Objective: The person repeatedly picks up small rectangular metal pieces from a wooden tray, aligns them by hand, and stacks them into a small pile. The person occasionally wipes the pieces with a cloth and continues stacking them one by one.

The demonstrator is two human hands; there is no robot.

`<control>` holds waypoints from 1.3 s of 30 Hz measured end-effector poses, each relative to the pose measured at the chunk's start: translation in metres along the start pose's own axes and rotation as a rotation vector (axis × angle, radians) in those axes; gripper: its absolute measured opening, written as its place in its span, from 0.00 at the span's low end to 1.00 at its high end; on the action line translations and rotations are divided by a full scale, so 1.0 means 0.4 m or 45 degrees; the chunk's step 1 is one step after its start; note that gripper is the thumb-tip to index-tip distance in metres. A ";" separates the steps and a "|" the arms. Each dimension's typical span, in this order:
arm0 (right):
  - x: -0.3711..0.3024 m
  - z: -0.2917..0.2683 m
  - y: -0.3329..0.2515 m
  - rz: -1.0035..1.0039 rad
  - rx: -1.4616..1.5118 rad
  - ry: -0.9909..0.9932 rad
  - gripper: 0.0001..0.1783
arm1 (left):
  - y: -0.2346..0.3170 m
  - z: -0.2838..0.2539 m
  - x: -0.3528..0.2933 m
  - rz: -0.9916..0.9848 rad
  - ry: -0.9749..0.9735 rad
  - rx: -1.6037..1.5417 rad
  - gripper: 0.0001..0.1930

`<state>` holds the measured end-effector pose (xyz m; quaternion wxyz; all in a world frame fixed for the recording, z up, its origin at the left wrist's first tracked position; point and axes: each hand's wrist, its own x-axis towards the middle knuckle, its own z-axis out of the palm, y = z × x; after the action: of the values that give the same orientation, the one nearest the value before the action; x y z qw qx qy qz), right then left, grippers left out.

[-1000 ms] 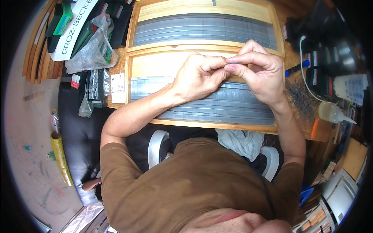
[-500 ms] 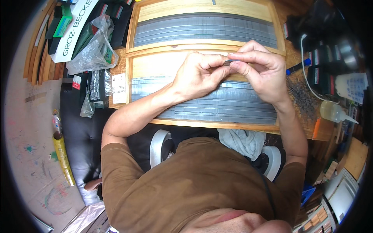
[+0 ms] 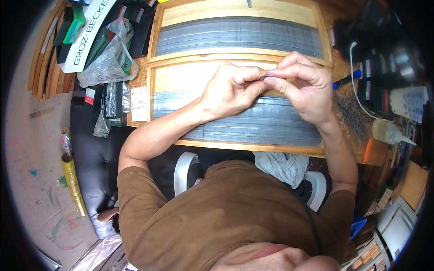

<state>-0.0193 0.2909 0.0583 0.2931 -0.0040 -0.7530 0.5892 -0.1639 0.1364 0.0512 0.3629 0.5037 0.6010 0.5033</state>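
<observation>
Over the nearer wooden tray (image 3: 150, 74) both my hands meet, fingertips to fingertips. Between them is a small thin dark metal piece (image 3: 268, 76), mostly hidden by the fingers. My left hand (image 3: 235, 88) pinches its left end between thumb and forefinger. The thumb and fingers of my right hand (image 3: 304, 86) close on its right end. Below the hands, rows of thin grey metal strips (image 3: 253, 124) lie packed in the near half of the tray. A second wooden tray (image 3: 235, 58) stands behind it, holding similar grey strips (image 3: 239, 38).
At left lie a crumpled clear plastic bag (image 3: 106, 67), dark boxes and a white printed strip (image 3: 90, 38). To the right are a blue-handled tool (image 3: 347, 79), a pile of small dark metal bits (image 3: 350, 115), a white cable (image 3: 355, 67) and a squeeze bottle (image 3: 386, 131).
My right hand has dropped slightly toward me and its fingers have shifted around the metal piece, of which less shows. My left hand stays nearly in place.
</observation>
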 end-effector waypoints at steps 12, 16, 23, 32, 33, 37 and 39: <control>-0.001 0.023 -0.025 0.025 -0.117 0.049 0.10 | -0.002 0.007 0.002 0.093 0.087 -0.046 0.04; -0.006 0.025 -0.014 0.036 -0.015 0.071 0.09 | 0.008 0.014 0.005 0.091 0.093 -0.063 0.04; -0.004 0.024 -0.013 0.017 -0.034 0.059 0.09 | 0.012 0.006 0.004 0.076 0.070 0.023 0.05; 0.001 0.022 -0.005 -0.036 -0.021 0.080 0.09 | 0.005 0.010 0.005 0.106 0.091 -0.057 0.08; 0.002 0.022 -0.005 -0.041 -0.024 0.075 0.09 | 0.002 0.010 0.004 0.120 0.093 -0.055 0.09; 0.001 0.020 -0.004 -0.030 -0.011 0.078 0.08 | 0.022 0.004 0.007 0.088 0.063 -0.057 0.08; 0.001 0.019 -0.003 -0.032 -0.014 0.072 0.08 | 0.025 0.007 0.005 0.085 0.081 -0.051 0.07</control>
<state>-0.0225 0.2840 0.0585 0.3217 -0.0130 -0.7476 0.5809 -0.1594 0.1388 0.0604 0.3367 0.5000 0.5849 0.5427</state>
